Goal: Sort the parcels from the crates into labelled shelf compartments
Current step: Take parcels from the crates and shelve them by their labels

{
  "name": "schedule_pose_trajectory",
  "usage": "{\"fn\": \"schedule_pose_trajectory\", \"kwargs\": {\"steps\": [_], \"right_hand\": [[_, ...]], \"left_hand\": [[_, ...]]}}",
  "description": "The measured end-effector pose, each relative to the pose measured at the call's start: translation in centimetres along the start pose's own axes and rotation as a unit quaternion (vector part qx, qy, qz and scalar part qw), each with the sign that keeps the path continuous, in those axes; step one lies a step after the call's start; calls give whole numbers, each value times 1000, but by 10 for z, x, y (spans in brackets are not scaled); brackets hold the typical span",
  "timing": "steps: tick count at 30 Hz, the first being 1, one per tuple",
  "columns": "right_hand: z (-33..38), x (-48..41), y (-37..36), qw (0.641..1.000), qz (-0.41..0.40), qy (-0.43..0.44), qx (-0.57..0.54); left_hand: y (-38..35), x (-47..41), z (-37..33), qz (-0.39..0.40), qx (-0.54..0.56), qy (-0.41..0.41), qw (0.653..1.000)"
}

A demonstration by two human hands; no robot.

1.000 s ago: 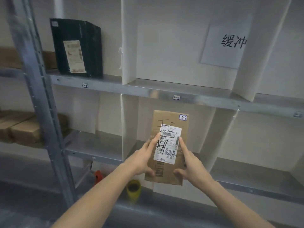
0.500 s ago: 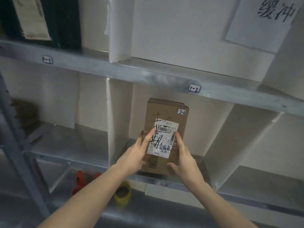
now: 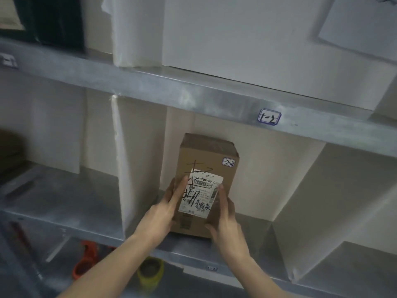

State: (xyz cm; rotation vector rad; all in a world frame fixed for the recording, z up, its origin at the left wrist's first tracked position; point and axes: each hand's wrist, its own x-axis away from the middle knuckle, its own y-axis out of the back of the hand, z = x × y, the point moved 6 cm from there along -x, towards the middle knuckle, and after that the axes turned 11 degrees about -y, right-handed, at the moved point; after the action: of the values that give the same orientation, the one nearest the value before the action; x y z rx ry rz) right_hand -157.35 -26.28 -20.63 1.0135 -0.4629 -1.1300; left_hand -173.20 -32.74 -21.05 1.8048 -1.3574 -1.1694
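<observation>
Seating the parcel [image 3: 206, 186], stickered 2-2 [image 3: 228, 162], upright at the near edge of the middle compartment [image 3: 255, 229] below the 1-2 tag [image 3: 269, 117], left hand [image 3: 163, 214] and right hand [image 3: 225, 224] gripping its lower left and right edges; next probably nudge it farther in, then release.
</observation>
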Motion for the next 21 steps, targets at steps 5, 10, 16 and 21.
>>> {"fn": "schedule_pose_trajectory", "kwargs": {"steps": [5,10,16,21], "right_hand": [[-2,-5,-7,1000,-13,13,-11],[-2,-6,-8,999,-38,33,-16],[-5,3,-6,998,-50,45,20],[-3,15,2,994,-73,60,46]], "left_hand": [[-3,-2,8,-16,-12,-6,1000],[-6,-2,12,-33,-41,-9,999],[-8,6,7,-34,-59,-12,998],[2,18,1,-32,-93,-32,995]]}}
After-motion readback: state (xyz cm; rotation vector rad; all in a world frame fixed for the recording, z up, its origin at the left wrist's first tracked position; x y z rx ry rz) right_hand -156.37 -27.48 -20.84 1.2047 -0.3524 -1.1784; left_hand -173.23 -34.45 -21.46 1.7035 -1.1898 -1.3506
